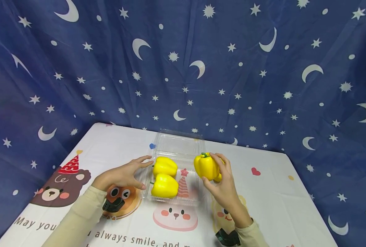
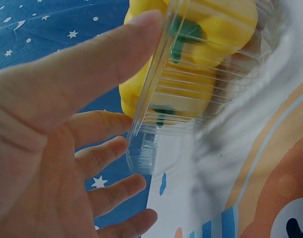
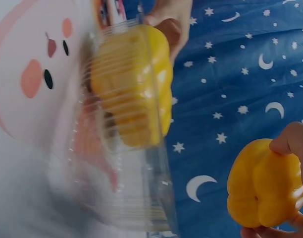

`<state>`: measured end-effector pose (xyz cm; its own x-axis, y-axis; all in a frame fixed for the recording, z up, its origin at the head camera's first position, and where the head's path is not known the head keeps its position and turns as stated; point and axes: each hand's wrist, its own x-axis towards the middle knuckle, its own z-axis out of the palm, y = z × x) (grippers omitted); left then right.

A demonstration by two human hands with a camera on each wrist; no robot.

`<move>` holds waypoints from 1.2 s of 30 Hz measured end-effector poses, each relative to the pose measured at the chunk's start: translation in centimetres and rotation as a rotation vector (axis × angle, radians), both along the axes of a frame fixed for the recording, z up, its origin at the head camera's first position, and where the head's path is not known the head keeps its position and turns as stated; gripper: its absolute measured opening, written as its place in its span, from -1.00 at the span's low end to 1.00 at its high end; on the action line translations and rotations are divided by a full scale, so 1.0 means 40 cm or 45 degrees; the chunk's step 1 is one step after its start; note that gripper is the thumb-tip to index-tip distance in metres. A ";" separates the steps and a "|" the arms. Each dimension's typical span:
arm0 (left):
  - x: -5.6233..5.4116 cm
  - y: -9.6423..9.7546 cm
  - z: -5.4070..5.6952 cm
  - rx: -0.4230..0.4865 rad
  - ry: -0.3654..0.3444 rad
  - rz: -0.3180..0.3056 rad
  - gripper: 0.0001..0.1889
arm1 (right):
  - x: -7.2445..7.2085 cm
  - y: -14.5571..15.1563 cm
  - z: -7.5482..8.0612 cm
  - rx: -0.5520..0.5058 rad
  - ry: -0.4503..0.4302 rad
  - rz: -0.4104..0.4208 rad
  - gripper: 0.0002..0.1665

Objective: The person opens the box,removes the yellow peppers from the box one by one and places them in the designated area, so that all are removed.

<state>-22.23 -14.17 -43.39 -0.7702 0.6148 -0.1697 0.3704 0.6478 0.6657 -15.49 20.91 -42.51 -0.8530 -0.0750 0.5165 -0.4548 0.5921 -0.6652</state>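
A clear plastic clamshell box [image 1: 187, 200] lies on the table with its lid [image 1: 180, 144] folded back. In its left half sit two yellow bell peppers, a rear one [image 1: 165, 167] and a front one [image 1: 165, 186], green stems pointing left. My left hand [image 1: 125, 175] is at the box's left side, fingers spread and fairly straight. In the left wrist view, the thumb [image 2: 112, 54] and fingertips lie right at the box rim. My right hand [image 1: 224, 185] grips another yellow bell pepper [image 1: 205, 167] between thumb and fingers, above the box's right side.
Behind the held pepper, a bit of another yellow thing [image 1: 219, 177] shows, mostly hidden by the right hand. A white cloth [image 1: 263, 192] printed with cartoon animals covers the table. A blue curtain [image 1: 220, 68] with moons and stars hangs behind it.
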 end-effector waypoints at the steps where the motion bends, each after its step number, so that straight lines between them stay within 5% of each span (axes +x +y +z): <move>1: 0.000 0.000 0.000 0.001 0.002 0.000 -0.02 | -0.001 0.005 0.003 0.003 0.010 -0.004 -0.04; 16: -0.003 -0.001 -0.006 0.006 0.007 0.003 -0.02 | 0.000 0.076 0.056 -0.015 0.039 -0.081 -0.05; 36: -0.003 -0.003 -0.010 0.007 0.024 0.001 -0.02 | -0.026 0.165 0.064 -0.020 -0.019 -0.297 -0.10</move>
<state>-22.36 -14.28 -43.80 -0.7736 0.6152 -0.1518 0.3822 0.6442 0.6625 -16.51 27.50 -39.95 -0.8540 0.1329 0.5029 -0.2968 0.6695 -0.6810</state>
